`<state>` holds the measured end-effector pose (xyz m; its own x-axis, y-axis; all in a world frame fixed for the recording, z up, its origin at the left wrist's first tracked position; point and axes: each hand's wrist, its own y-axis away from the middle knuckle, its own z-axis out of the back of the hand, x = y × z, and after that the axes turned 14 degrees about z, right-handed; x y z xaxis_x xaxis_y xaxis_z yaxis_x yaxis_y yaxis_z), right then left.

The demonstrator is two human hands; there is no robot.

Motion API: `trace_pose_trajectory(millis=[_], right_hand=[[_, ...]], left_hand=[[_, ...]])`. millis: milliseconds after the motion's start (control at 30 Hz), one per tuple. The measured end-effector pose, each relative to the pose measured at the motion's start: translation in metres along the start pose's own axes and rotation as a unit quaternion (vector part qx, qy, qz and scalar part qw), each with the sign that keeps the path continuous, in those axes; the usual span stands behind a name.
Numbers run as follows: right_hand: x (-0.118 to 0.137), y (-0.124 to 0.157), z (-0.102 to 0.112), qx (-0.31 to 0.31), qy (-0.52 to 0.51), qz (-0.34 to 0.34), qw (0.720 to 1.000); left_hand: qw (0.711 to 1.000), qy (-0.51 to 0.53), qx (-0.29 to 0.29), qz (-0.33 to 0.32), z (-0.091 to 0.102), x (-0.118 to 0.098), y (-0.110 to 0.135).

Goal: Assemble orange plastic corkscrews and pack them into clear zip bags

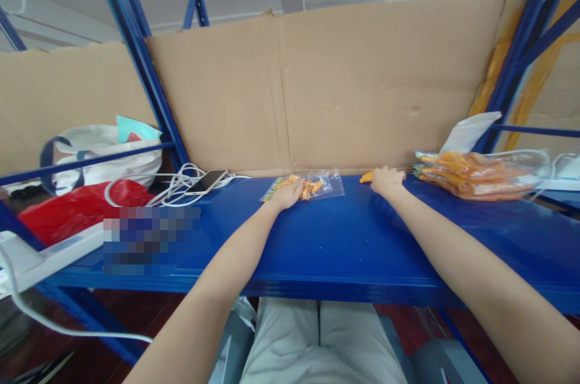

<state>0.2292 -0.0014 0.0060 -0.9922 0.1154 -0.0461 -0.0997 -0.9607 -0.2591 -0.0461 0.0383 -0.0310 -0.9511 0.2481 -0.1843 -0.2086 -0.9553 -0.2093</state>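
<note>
My left hand [286, 194] rests on a small clear plastic bag [317, 185] with orange pieces inside, lying on the blue shelf [344, 239] near the cardboard back wall. Its fingers are curled down onto the bag's left end. My right hand [386, 181] sits further right, fingers closed over an orange piece [367, 177] that sticks out on its left side. Both arms stretch forward from the bottom of the view.
A stack of filled clear bags with orange contents [475, 174] lies at the right. A phone [206, 181] with white cables [174, 182] lies at the left, beside a red bag [77, 209] and a white tote [104, 154]. Cardboard [353, 82] backs the shelf between blue uprights.
</note>
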Motion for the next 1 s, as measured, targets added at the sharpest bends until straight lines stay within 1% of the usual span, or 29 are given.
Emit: trace_pose_trajectory(millis=[67,100,167,267,367,500,567,667,767,867,933,1000], right_hand=[[-0.006,-0.003,-0.006,0.05,-0.022,-0.001,0.999],[-0.009,-0.004,-0.009,0.06,-0.032,0.007,0.998],[-0.011,-0.006,-0.011,0.057,-0.041,0.021,0.997],[-0.01,-0.009,-0.009,0.052,-0.056,0.025,0.997],[-0.004,-0.012,-0.006,0.071,-0.103,0.043,0.991],[0.0,-0.015,-0.01,0.115,-0.195,0.06,0.972],[0.0,-0.016,-0.013,0.115,-0.244,0.066,0.961],[-0.003,-0.014,-0.013,0.12,-0.289,0.1,0.945],[-0.004,-0.012,-0.009,0.142,-0.264,0.133,0.945],[-0.002,-0.009,-0.004,0.151,-0.17,0.172,0.958],[0.001,-0.006,-0.001,0.121,-0.096,0.206,0.966],[0.004,-0.004,0.001,0.076,-0.031,0.223,0.971]], left_hand=[[1.0,0.0,-0.005,0.0,0.0,0.0,0.0],[1.0,0.001,-0.005,-0.001,0.0,0.0,0.001],[1.0,0.001,-0.006,-0.005,0.0,0.0,0.001],[1.0,0.002,-0.009,-0.004,0.0,-0.001,0.002],[1.0,0.001,-0.009,0.004,0.0,-0.002,0.003],[1.0,-0.001,-0.006,0.007,0.0,-0.003,0.004],[1.0,-0.003,-0.006,0.004,0.001,-0.002,0.004],[1.0,-0.004,-0.007,-0.002,0.001,-0.002,0.004],[1.0,-0.006,-0.007,-0.006,0.001,-0.002,0.004],[1.0,-0.006,-0.009,-0.006,0.001,-0.003,0.004],[1.0,-0.005,-0.009,-0.005,0.002,-0.003,0.004],[1.0,-0.005,-0.008,-0.001,0.002,-0.004,0.004]])
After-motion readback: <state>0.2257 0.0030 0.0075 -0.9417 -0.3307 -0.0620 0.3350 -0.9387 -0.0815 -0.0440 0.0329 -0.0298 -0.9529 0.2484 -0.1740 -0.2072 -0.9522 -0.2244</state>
